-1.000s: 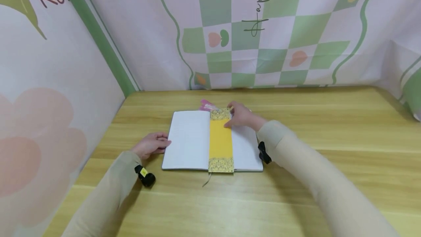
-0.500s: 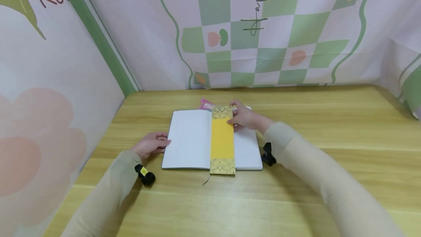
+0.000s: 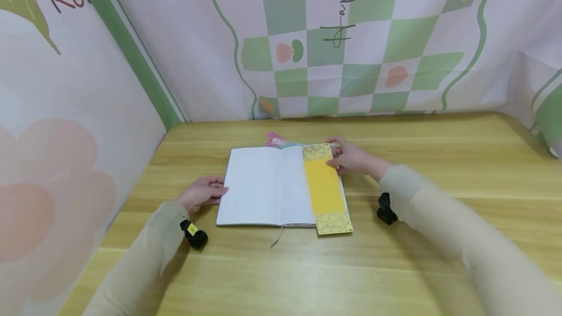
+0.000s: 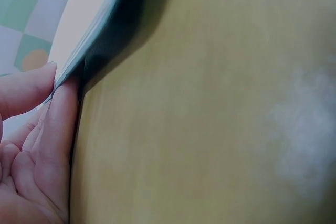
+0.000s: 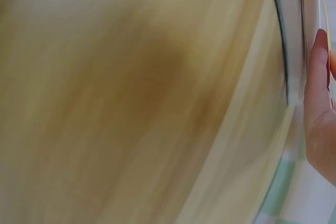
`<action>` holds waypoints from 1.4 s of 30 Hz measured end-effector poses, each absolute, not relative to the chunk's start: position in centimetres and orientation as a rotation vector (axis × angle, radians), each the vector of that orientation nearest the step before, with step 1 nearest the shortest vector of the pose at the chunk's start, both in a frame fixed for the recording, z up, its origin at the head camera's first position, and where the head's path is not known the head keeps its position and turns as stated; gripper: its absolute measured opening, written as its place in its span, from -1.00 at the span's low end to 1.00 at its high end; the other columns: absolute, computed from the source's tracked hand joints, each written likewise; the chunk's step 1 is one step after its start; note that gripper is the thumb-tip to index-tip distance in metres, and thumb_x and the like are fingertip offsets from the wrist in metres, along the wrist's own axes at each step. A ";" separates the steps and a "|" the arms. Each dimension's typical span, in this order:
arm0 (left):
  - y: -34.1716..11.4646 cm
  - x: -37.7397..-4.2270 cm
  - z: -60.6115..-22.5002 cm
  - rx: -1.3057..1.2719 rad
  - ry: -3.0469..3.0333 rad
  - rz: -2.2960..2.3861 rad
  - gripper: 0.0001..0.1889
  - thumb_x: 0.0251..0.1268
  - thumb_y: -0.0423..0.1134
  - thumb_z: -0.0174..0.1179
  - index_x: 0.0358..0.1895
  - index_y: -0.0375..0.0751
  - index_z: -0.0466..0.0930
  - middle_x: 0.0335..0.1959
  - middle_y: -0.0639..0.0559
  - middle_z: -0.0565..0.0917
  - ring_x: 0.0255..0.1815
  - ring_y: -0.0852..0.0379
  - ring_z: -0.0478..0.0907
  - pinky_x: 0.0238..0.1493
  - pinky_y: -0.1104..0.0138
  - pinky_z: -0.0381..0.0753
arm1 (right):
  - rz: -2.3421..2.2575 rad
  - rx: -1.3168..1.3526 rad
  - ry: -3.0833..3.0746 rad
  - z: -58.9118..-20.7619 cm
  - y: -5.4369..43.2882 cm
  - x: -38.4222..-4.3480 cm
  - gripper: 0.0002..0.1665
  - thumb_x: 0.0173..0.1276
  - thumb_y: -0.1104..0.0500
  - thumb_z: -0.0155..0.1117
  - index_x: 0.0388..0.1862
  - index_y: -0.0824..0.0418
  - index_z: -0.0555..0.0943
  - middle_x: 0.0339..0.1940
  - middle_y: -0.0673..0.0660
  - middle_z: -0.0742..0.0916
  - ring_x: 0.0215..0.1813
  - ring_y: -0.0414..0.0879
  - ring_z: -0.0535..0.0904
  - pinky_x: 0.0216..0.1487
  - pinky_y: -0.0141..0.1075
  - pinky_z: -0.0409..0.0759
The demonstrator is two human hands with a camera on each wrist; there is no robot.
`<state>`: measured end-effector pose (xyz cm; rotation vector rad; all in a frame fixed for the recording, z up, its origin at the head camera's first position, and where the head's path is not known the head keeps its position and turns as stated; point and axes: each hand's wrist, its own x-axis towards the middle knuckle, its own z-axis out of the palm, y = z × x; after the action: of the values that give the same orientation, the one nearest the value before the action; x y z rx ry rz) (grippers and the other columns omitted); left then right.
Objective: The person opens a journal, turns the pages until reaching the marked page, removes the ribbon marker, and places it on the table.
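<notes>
Beige sleeves (image 3: pixel 136 262) reach in from the near corners over a wood-grain table (image 3: pixel 263 282), each with a small black camera (image 3: pixel 194 236) at the wrist, seemingly strapped there to watch that hand's work. Nearest of the paper things, a thin ribbon (image 3: pixel 276 238) trails out from the middle of an open book (image 3: pixel 252 187), whose white pages face up. Over its right page is a yellow strip (image 3: pixel 324 187) with patterned ends, slightly slanted, its near end jutting past the book's near edge; whether it lies flat or is a little raised, I cannot tell. At the book's left edge, the left hand (image 3: pixel 201 193) pinches the cover and pages, thumb above and a finger below, as the left wrist view shows; this probably keeps the book from sliding. Slightly farther off, the right hand (image 3: pixel 353 156) pinches the strip's right edge near its far end, thumb on top, a hold that likely lets it be steered while leaving most of its face uncovered. Beyond the book's far edge, a pink item (image 3: pixel 275 139) pokes out, mostly hidden. Farthest back hangs a green-and-white checked cloth (image 3: pixel 325 77), apparently as a backdrop.
</notes>
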<state>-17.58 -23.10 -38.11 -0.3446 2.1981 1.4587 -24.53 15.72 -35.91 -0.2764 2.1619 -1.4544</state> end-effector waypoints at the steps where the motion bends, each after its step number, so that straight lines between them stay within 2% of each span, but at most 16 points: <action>1: -23.1 -17.6 -38.1 -0.344 2.199 1.459 -0.47 0.38 -0.31 0.10 0.34 -0.39 0.20 0.22 -0.28 0.43 -0.14 0.20 0.52 -0.15 0.44 0.62 | -1.455 -0.272 2.172 -36.0 16.3 -24.6 -0.23 0.35 0.45 0.05 0.44 0.34 -0.06 -0.39 0.05 0.34 -0.43 -0.18 0.38 -0.40 -0.34 0.53; 8: -23.0 -17.5 -38.2 -0.347 2.203 1.451 -0.46 0.38 -0.30 0.09 0.35 -0.38 0.19 0.23 -0.28 0.42 -0.09 0.17 0.51 -0.13 0.43 0.62 | -1.455 -0.233 2.225 -35.7 19.6 -25.0 -0.18 0.35 0.45 0.06 0.47 0.35 -0.10 -0.18 0.17 0.40 -0.29 -0.17 0.50 -0.18 -0.27 0.65; 17: -23.1 -17.8 -38.3 -0.326 2.211 1.470 -0.49 0.37 -0.32 0.11 0.31 -0.39 0.23 0.09 -0.18 0.52 -0.22 0.25 0.51 -0.20 0.46 0.62 | -1.387 -0.193 2.304 -35.7 23.8 -25.8 -0.16 0.37 0.39 0.08 0.47 0.39 -0.13 -0.03 0.24 0.38 -0.24 -0.22 0.52 -0.16 -0.33 0.65; 25: -23.1 -17.7 -38.1 -0.329 2.211 1.472 -0.48 0.37 -0.32 0.11 0.32 -0.40 0.21 0.11 -0.21 0.51 -0.21 0.24 0.52 -0.20 0.46 0.62 | -1.371 -0.144 2.297 -35.8 26.0 -26.7 -0.05 0.30 0.35 0.21 0.49 0.36 -0.14 -0.36 -0.04 0.45 -0.34 -0.29 0.50 -0.28 -0.38 0.61; 32: -23.1 -17.6 -38.0 -0.334 2.202 1.481 -0.46 0.36 -0.32 0.11 0.34 -0.40 0.19 0.13 -0.21 0.49 -0.21 0.26 0.51 -0.22 0.48 0.61 | -1.230 -0.172 2.430 -35.8 25.9 -26.8 -0.03 0.21 0.32 0.34 0.44 0.41 -0.03 -0.26 0.08 0.52 -0.35 -0.25 0.55 -0.26 -0.34 0.65; 39: -23.1 -17.4 -38.0 -0.316 2.207 1.477 -0.47 0.36 -0.33 0.11 0.32 -0.43 0.21 0.05 -0.16 0.53 -0.25 0.27 0.51 -0.24 0.48 0.61 | -1.088 -0.237 2.576 -36.1 25.4 -26.6 -0.11 0.16 0.31 0.38 0.32 0.52 0.09 -0.42 0.09 0.52 -0.48 -0.19 0.42 -0.44 -0.37 0.54; 42: -23.1 -17.4 -38.1 -0.319 2.203 1.472 -0.46 0.36 -0.32 0.12 0.32 -0.43 0.20 0.12 -0.22 0.50 -0.23 0.25 0.52 -0.22 0.47 0.61 | -0.989 -0.280 2.658 -36.2 25.3 -26.6 -0.12 0.15 0.24 0.41 0.29 0.53 0.14 -0.38 0.19 0.58 -0.43 -0.11 0.47 -0.37 -0.31 0.51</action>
<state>-17.37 -23.14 -38.07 -0.3193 2.2029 1.4718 -26.59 25.33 -36.22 -0.2802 2.6579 -0.9887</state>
